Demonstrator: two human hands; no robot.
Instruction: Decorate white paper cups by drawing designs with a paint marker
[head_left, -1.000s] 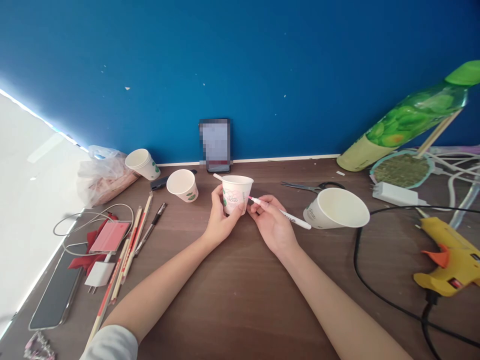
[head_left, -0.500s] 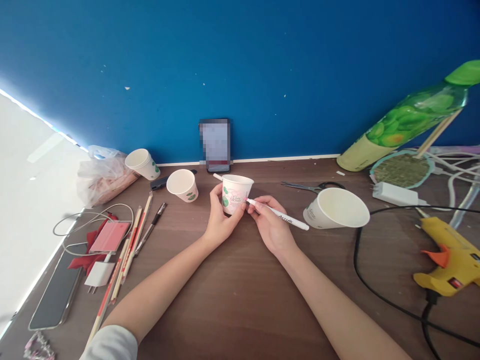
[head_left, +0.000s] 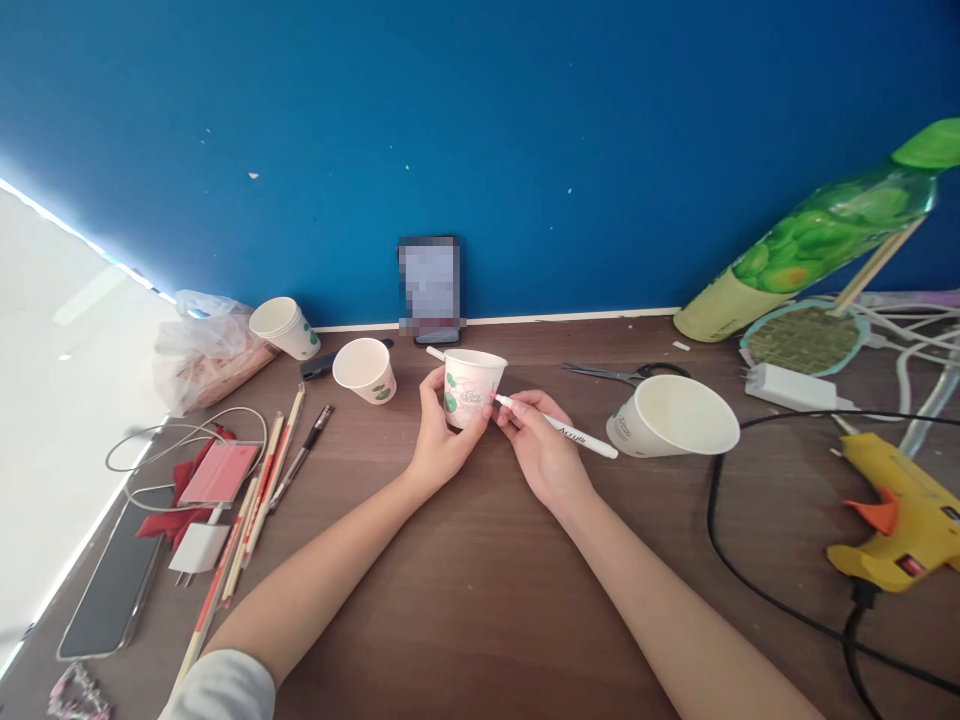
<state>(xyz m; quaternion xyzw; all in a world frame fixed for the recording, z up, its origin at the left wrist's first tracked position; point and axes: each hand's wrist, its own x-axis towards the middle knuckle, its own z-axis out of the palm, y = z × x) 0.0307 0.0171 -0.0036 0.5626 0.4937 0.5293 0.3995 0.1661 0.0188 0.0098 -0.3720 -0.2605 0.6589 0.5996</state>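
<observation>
Upright in the middle of the table is a white paper cup (head_left: 472,378) printed with green leaves, with pink marks on its side. My left hand (head_left: 444,440) is wrapped round its left and front. A white acrylic marker (head_left: 574,432) is pinched in my right hand (head_left: 551,450), its pink tip at the cup's right side. Behind the cup pokes a small white stick-like piece (head_left: 436,353), mostly hidden. Another paper cup (head_left: 365,371) stands to the left, and a larger paper cup (head_left: 673,416) tilts to the right of my right hand.
Against the blue wall leans a phone (head_left: 431,290). Scissors (head_left: 626,374) lie behind the large cup. On the right are a yellow glue gun (head_left: 900,515) with its black cable and a green bottle (head_left: 810,240). Pencils (head_left: 259,490), a pen (head_left: 301,458) and stacked cups (head_left: 285,328) are on the left.
The marker tip has shifted very slightly at the cup's right side, and the cup has turned or moved a touch. Otherwise both hands keep their places.
</observation>
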